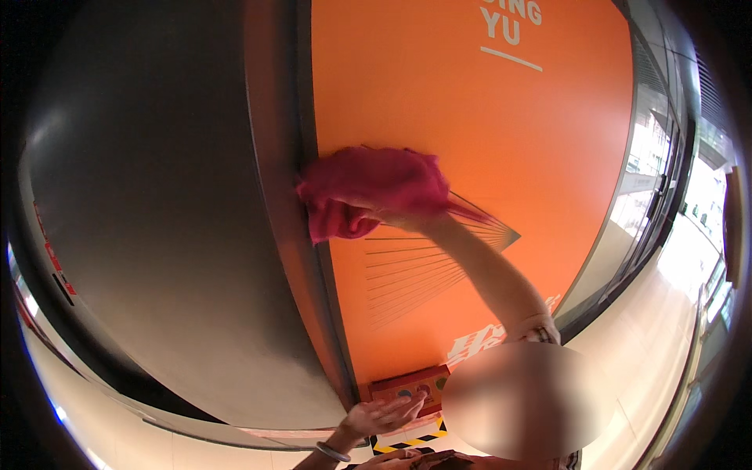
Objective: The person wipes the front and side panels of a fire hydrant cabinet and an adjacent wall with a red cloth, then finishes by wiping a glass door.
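A magenta cloth point(376, 179) lies bunched against an orange panel point(470, 117), over the panel's dark left edge. My right hand point(405, 214) presses the cloth there; the cloth hides most of its fingers. The right forearm reaches up from the lower right, across a fan of thin dark lines printed on the panel. Low in the view, my left hand point(385, 416) is empty, with its fingers stretched out, and a bracelet point(333, 452) circles its wrist. It overlaps a red box or panel point(380, 390) with coloured round marks; whether they touch, I cannot tell.
A large dark, glossy panel point(164, 205) fills the left side, beside a narrow reflective strip point(282, 205). Black-and-yellow striped tape point(411, 442) shows near the bottom. Glass point(649, 147) stands at the right, with pale floor point(640, 346) below. A blurred oval covers part of the lower right.
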Demonstrator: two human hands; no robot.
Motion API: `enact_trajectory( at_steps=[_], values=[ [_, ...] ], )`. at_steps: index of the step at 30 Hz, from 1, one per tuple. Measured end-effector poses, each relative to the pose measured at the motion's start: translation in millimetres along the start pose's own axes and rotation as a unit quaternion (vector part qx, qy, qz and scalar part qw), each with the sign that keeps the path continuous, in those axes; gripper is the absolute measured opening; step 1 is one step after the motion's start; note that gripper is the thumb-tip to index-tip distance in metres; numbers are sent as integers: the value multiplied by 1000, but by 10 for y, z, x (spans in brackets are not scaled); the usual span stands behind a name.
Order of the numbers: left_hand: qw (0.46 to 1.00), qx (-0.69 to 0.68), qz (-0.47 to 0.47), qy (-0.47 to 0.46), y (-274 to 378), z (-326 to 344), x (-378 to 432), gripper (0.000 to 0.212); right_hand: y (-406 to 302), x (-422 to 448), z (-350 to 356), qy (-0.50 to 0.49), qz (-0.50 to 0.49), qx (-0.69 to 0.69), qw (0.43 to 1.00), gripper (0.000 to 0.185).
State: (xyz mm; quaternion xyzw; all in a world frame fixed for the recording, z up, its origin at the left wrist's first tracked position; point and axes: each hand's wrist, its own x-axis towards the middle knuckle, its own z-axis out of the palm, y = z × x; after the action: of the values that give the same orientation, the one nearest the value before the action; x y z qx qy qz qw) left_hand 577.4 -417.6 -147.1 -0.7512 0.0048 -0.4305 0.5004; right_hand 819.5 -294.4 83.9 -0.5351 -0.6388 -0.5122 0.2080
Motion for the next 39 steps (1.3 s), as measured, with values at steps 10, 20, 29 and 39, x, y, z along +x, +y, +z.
enact_trajectory(
  at_steps=[10,20,29,39],
  values=[
    [837,-457,-248,-173,440,250,-88,28,1904,-291,96,277,526,-4,804,46],
    [838,-436,-252,-208,638,665,113,29,325,559,-245,59,-246,58,966,46],
    [859,-365,-287,-216,470,1361,507,42,1403,596,-196,42,-172,14,984,59],
    [938,-202,-253,-124,119,2281,1177,58,2988,52,-143,148,626,4,765,68]
  ],
)
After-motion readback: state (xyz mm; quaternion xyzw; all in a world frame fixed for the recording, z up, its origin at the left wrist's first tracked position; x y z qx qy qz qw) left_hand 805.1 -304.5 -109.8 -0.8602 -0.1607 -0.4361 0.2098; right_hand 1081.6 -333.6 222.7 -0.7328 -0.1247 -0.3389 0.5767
